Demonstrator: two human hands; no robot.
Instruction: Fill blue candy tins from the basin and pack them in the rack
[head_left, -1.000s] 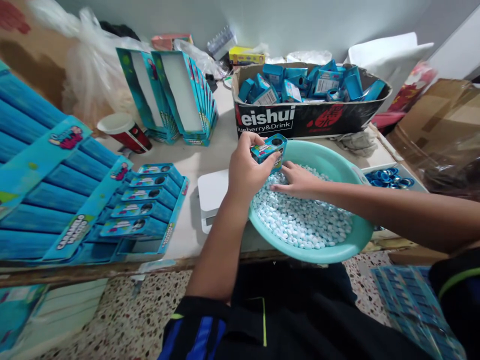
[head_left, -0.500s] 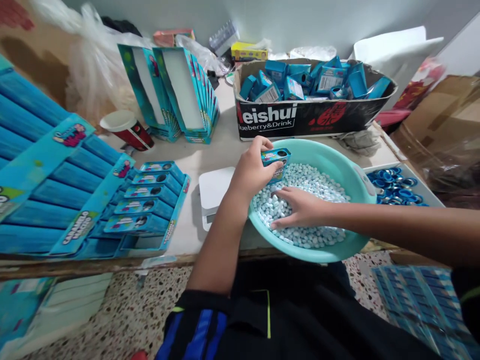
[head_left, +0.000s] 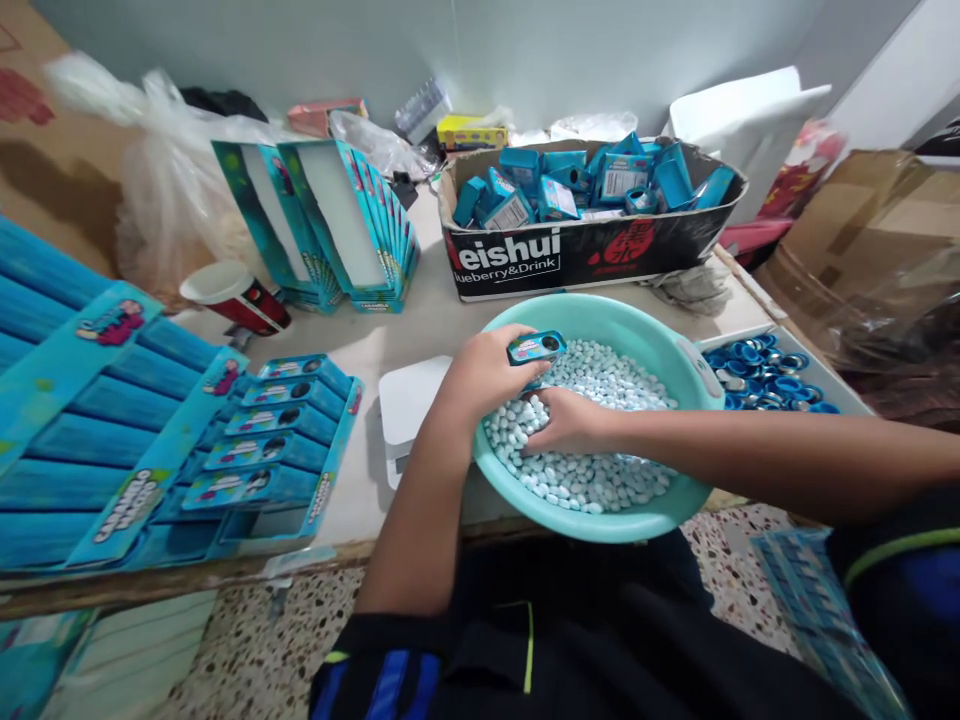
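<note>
1. While the left hand (head_left: 491,365) grips a small blue box (head_left: 536,347) between thumb and fingers, the right hand (head_left: 566,422) reaches into the candies (head_left: 607,385); its fingertips are buried, so whether they are spread or closed cannot be told.
2. The held box is above the bowl (head_left: 600,527), inside its far left rim, with a dark round opening in the face turned upward.
3. The pale green bowl sits at the front edge of the table (head_left: 433,322), its near rim covering that edge; the small pale candies fill its lower part.
4. Just beside the bowl's left rim, partly behind the left forearm, lies a flat white device (head_left: 409,400).
5. At the front left corner, blue display trays (head_left: 142,490) stand side by side; in the rightmost, small boxes with round openings stand in a row.
6. Toward the back edge, a black carton (head_left: 581,262) holds a jumble of blue boxes (head_left: 559,200).
7. By the right edge, a white tray (head_left: 846,388) contains blue-and-silver round pieces (head_left: 772,375); a crumpled cloth (head_left: 694,290) lies farther back.
</note>
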